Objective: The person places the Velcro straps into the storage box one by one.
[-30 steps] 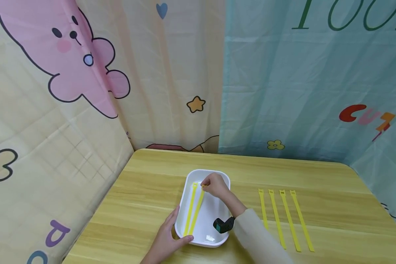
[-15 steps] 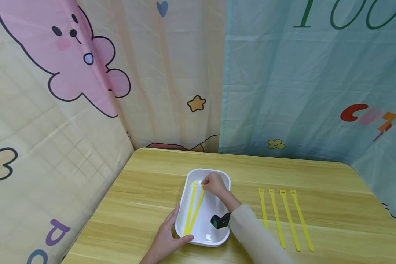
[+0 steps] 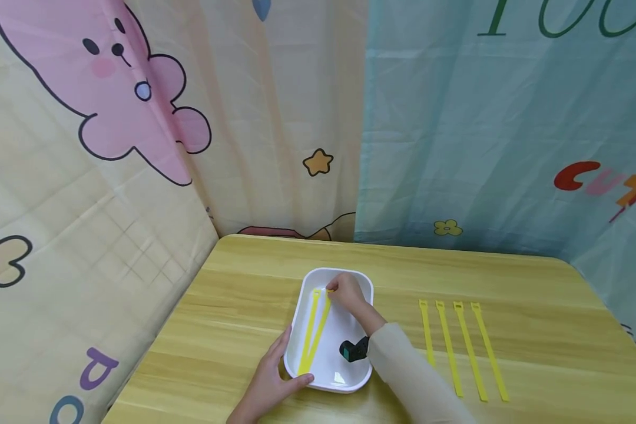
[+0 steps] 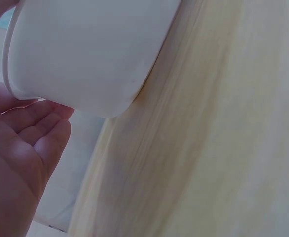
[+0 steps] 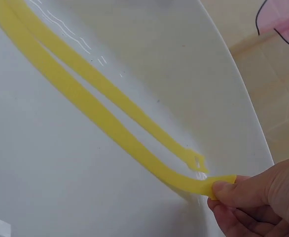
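Note:
A white tray (image 3: 344, 353) stands on the table, and two yellow hook-and-loop cable ties lie lengthwise along its left half. My left hand (image 3: 272, 380) grips the tray at its near left corner, thumb over the rim; the left wrist view shows fingers (image 4: 36, 118) under the rim. At the far end of the tray, my right hand (image 3: 347, 293) pinches the slotted end of the right-hand cable tie (image 5: 85, 103) between thumb and fingers. That end bends up from the tray floor. The other cable tie (image 5: 129, 106) lies flat beside it, its slotted head showing.
Several more yellow cable ties (image 3: 471, 353) lie in a row on the wooden table (image 3: 244, 294), right of the tray. A black wrist camera (image 3: 354, 350) on the right arm hangs over the tray. Printed curtains (image 3: 275, 118) stand behind and left of the table.
The near end of the pinched cable tie has shifted slightly left, closer to the other one. My right forearm has moved slightly left; the left hand keeps its hold on the tray.

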Demonstrator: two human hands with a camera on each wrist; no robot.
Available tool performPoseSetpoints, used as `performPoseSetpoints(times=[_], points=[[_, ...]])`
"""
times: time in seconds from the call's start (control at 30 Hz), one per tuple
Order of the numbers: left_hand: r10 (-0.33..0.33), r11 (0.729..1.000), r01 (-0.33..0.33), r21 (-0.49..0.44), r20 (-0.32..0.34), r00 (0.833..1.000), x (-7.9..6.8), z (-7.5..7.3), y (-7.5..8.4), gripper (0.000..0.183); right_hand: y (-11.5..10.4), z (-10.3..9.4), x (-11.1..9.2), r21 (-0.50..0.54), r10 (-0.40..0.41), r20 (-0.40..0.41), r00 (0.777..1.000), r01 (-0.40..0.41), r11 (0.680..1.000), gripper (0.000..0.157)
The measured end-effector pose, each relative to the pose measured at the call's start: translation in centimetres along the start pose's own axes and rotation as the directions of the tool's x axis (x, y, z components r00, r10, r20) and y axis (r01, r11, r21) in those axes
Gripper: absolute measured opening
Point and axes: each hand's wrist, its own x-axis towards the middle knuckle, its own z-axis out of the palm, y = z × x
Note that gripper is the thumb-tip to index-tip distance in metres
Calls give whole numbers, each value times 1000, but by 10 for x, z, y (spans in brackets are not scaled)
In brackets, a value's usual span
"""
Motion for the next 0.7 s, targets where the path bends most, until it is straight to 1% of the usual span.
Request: performPoseSetpoints(times=[0.1, 0.37, 0.7], points=[[-1, 1000, 1, 6, -4, 1000, 0, 0, 0, 97, 0, 1, 1, 1, 11, -2, 1000, -11, 1000, 14], [-13, 1000, 13, -24, 2, 1000, 1, -1, 0, 97, 1, 3, 3, 25, 59, 3, 998, -60, 998, 13], [-13, 1000, 13, -21, 7, 1000, 0, -2, 3, 97, 3, 3, 1, 1, 5, 10, 1000, -5, 1000, 13]])
